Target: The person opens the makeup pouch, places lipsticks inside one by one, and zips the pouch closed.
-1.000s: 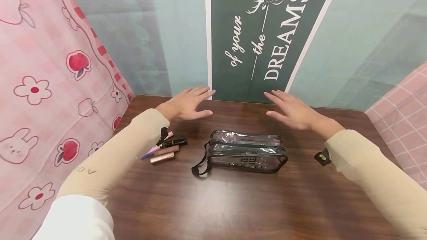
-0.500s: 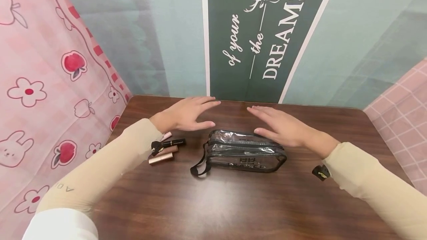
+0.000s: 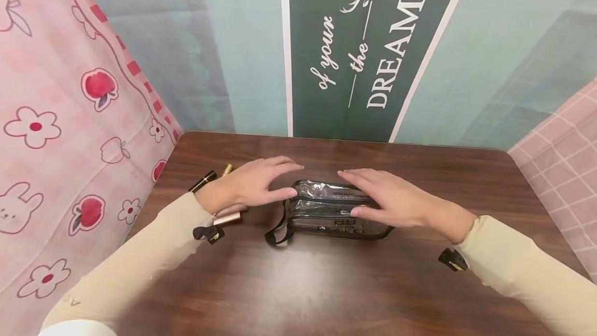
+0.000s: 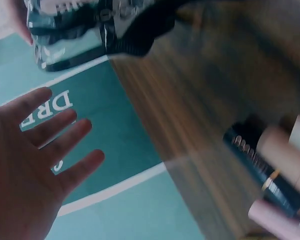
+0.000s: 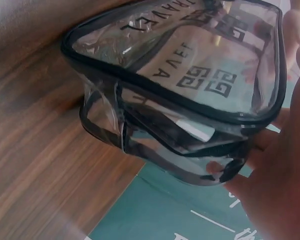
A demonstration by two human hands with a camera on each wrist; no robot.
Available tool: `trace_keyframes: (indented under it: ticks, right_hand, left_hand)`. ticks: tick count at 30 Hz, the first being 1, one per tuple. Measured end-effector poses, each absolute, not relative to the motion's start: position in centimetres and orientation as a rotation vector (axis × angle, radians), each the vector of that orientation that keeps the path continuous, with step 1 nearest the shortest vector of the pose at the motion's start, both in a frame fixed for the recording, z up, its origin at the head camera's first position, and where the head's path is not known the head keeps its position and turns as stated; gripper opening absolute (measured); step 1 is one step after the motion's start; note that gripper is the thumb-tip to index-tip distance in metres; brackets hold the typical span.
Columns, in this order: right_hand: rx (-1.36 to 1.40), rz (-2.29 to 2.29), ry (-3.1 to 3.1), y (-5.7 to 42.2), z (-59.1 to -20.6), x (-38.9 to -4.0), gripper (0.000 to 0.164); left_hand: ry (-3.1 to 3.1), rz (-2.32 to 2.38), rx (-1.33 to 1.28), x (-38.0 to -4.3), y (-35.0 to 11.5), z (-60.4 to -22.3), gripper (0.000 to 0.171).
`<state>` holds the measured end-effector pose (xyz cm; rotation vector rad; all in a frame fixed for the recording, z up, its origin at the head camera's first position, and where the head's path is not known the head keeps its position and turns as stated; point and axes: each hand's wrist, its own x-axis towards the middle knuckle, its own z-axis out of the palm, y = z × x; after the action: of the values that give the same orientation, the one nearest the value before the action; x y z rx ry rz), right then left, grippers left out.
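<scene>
A clear pouch with black trim, a zipper along its top and a black strap at its left end, lies on the table. My left hand is at the pouch's left end, fingers straight, thumb tip right at its top corner. Over the pouch's right part reaches my right hand, its straight fingers along the back and the thumb overlapping the front. In the right wrist view the pouch shows lettering that reads TRAVEL, with the fingertips at its edge. Neither hand grips anything.
Several makeup tubes lie left of the pouch, partly hidden by the left forearm: a black tube, a gold-ended one and a rose-gold one. Curtains stand behind the wooden table and at both sides.
Both hands have come down and toward the body from the table's back edge, drawing in to the two ends of the pouch. The pouch has stayed in place.
</scene>
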<state>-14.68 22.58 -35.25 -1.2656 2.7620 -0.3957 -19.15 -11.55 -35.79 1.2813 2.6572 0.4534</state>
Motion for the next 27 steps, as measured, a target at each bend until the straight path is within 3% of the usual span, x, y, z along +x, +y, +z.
trace_keyframes:
  ticks: [10, 17, 27]
  right_hand:
    - [-1.231, -0.360, 2.776, 22.5, -36.1, -14.1, 0.092]
    - [-1.254, -0.334, 2.810, 22.2, -36.1, -14.1, 0.089]
    - [-1.221, -0.355, 2.843, 22.2, -36.6, -14.0, 0.080]
  left_hand:
    - [2.576, 0.571, 1.209, -17.2, -10.7, -37.6, 0.085]
    - [2.525, 0.654, 1.123, -16.4, -10.5, -39.2, 0.111]
    - [2.536, 0.815, 1.090, -15.8, -10.1, -40.9, 0.109]
